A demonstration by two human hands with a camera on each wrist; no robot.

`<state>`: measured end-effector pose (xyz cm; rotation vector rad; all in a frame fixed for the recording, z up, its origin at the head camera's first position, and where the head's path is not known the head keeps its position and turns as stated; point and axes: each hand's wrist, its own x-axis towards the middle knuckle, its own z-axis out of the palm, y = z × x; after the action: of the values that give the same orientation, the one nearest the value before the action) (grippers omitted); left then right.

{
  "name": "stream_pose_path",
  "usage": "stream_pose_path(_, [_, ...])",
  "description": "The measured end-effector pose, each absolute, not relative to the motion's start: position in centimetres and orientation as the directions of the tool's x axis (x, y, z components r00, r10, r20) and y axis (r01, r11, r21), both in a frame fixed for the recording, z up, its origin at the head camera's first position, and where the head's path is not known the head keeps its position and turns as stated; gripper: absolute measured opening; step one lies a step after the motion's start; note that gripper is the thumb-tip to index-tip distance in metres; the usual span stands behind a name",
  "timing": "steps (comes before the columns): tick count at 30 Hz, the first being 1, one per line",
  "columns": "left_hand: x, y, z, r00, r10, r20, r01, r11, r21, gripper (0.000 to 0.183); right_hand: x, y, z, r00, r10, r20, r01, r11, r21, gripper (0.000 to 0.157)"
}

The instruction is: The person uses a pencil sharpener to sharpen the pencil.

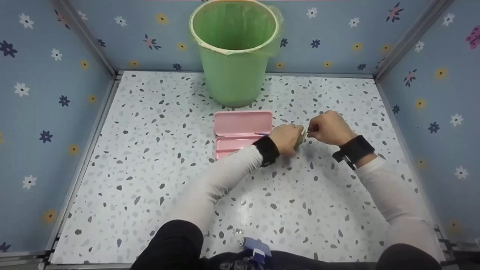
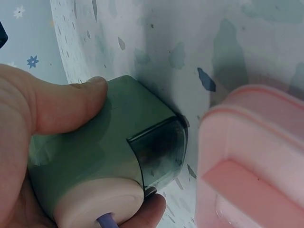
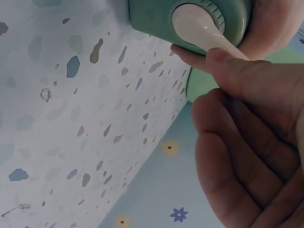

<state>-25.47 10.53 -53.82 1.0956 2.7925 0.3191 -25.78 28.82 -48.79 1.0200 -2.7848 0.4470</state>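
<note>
In the head view, my left hand (image 1: 287, 139) grips a green pencil sharpener (image 2: 109, 123) just above the table, right of a pink pencil case (image 1: 243, 123). A purple pencil (image 2: 108, 220) sticks into the sharpener's round cream front. One side of the sharpener has a dark see-through window (image 2: 161, 152). My right hand (image 1: 330, 127) pinches the cream crank handle (image 3: 197, 26) on the opposite face, thumb over it. Its handle end is hidden by the thumb and fingers. The case lies open, partly covered by my left forearm.
A green bin (image 1: 234, 78) with a clear liner stands behind the case. A blue and red pencil (image 1: 261, 134) lies in the case beside my left wrist. Flowered panels (image 1: 56, 123) enclose the speckled table (image 1: 150, 161). Thin scraps (image 3: 45, 95) lie on the tabletop.
</note>
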Motion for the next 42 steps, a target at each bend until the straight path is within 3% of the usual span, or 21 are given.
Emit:
stream_pose_path(26, [-25.6, 10.4, -53.7, -0.726, 0.685, -0.057, 0.658, 0.717, 0.231, 0.059, -27.1, 28.4, -49.7, -0.799, -0.562, 0.216, -0.599, 0.775, -0.203, 0.019])
stream_pose_path(42, [-25.4, 10.4, -53.7, -0.723, 0.689, -0.047, 0.664, 0.713, 0.227, 0.059, -27.6, 28.5, -51.2, -0.85, -0.5, 0.165, -0.526, 0.81, -0.26, 0.017])
